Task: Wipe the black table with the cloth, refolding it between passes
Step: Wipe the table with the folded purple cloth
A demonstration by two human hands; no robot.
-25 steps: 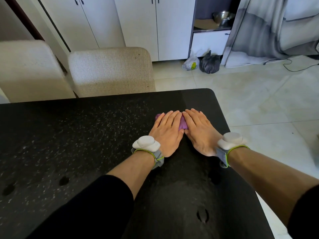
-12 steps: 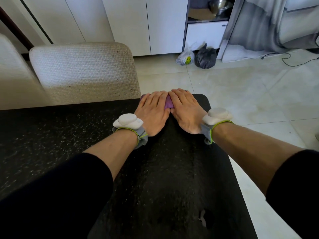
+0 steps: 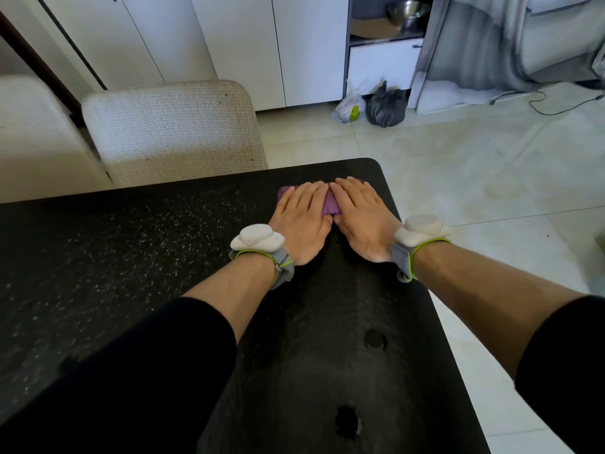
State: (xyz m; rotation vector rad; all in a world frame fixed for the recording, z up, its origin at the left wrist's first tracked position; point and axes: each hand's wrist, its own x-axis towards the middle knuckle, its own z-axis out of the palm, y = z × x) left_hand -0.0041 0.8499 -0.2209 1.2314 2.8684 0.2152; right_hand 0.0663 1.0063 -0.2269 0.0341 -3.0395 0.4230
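A folded purple cloth [image 3: 330,204] lies on the black table [image 3: 131,257], close to its far right corner. Both my hands rest flat on it, side by side, fingers stretched out and pointing away from me. My left hand [image 3: 302,217] covers the cloth's left part, with a purple corner showing past its fingers. My right hand [image 3: 363,214] covers the right part. Only a strip of cloth shows between the hands. White specks dot the table left of the hands; the surface under my forearms looks darker and smeared.
Two beige chairs [image 3: 173,126] [image 3: 32,132] stand against the table's far edge. The table's right edge drops to a tiled floor. A white bag [image 3: 350,108], a black bag [image 3: 386,104] and a cable [image 3: 556,103] lie by the white cabinets.
Both hands pushed the cloth away from me, up to the table's far edge. They now sit a little back from that edge, still flat on the cloth.
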